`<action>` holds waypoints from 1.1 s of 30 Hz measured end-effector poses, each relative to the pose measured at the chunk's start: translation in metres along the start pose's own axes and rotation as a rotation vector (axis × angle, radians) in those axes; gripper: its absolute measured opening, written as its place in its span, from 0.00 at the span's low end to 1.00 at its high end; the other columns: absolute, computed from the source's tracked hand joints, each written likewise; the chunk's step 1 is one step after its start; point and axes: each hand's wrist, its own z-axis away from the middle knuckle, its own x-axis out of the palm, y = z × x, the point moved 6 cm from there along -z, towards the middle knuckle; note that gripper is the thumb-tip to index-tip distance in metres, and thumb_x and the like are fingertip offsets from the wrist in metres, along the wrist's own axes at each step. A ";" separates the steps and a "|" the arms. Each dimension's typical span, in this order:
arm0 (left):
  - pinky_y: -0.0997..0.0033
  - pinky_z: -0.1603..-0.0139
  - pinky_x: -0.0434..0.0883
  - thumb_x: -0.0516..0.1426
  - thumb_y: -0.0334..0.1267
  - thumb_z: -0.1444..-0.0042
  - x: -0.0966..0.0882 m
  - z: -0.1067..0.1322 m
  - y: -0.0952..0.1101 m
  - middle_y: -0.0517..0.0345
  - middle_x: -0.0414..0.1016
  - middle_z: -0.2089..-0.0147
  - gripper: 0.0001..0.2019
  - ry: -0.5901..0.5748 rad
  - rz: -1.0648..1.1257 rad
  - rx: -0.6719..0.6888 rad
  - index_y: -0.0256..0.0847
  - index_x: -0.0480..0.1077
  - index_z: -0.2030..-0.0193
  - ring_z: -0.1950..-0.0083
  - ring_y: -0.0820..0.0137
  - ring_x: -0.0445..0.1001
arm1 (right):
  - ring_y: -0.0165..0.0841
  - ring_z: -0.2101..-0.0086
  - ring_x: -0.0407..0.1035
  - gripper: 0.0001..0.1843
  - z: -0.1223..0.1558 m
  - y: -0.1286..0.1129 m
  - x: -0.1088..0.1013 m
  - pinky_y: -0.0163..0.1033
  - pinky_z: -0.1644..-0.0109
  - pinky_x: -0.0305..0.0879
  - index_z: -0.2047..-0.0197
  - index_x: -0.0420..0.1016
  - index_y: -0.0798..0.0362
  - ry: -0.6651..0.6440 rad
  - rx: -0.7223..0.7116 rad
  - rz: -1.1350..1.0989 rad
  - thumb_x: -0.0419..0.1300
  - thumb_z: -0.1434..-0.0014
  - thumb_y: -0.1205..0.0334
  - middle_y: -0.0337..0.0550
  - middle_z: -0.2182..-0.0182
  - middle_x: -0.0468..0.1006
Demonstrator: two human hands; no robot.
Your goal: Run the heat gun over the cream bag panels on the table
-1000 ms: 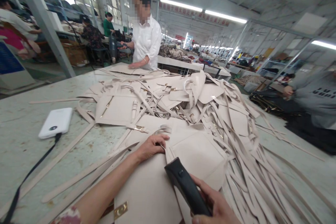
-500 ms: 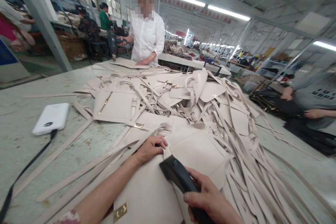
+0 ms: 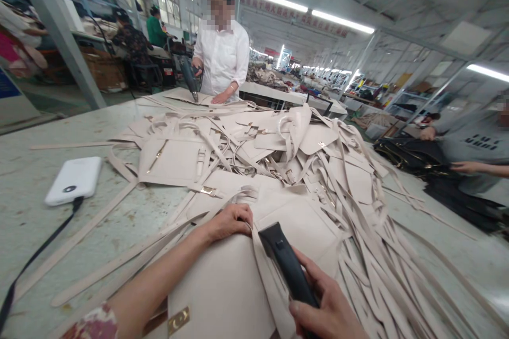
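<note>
My left hand [image 3: 228,221] rests with curled fingers on the top edge of a cream leather bag panel [image 3: 222,286], pinching it where a strap meets it. My right hand [image 3: 324,307] is wrapped round a black handheld tool [image 3: 288,266], whose tip points up toward the left hand, just above the panel. A gold metal clasp [image 3: 178,321] sits at the panel's lower left corner. Behind lies a big heap of cream bag pieces and straps [image 3: 278,153].
A white power bank [image 3: 73,180] with a black cable [image 3: 35,257] lies on the grey-green table at left. A person in a white shirt [image 3: 222,58] works a tool at the far edge. Another person's arms [image 3: 473,167] handle dark material at right.
My right hand has shifted the black tool slightly right and more upright. The person in white brought a tool down onto their piece. My left hand stays put.
</note>
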 end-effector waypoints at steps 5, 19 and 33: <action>0.76 0.76 0.59 0.60 0.29 0.64 0.004 -0.019 -0.002 0.63 0.68 0.80 0.05 -0.012 -0.029 -0.117 0.41 0.75 0.77 0.76 0.73 0.64 | 0.26 0.78 0.55 0.41 0.004 0.008 0.006 0.32 0.76 0.48 0.42 0.56 0.52 -0.153 -0.009 0.155 0.61 0.61 0.67 0.35 0.74 0.67; 0.77 0.76 0.55 0.54 0.29 0.61 -0.012 -0.017 -0.037 0.66 0.63 0.78 0.15 0.125 0.342 -0.195 0.38 0.62 0.62 0.78 0.76 0.60 | 0.24 0.88 0.60 0.32 -0.050 -0.009 0.008 0.29 0.87 0.60 0.44 0.58 0.48 -0.130 -0.084 -0.096 0.56 0.55 0.70 0.31 0.83 0.68; 0.77 0.73 0.56 0.53 0.45 0.51 -0.021 -0.012 -0.019 0.65 0.63 0.77 0.14 0.071 0.135 -0.235 0.37 0.65 0.63 0.74 0.74 0.61 | 0.24 0.86 0.62 0.37 -0.046 -0.028 0.005 0.28 0.86 0.61 0.45 0.59 0.44 -0.010 -0.196 -0.151 0.59 0.60 0.72 0.31 0.78 0.68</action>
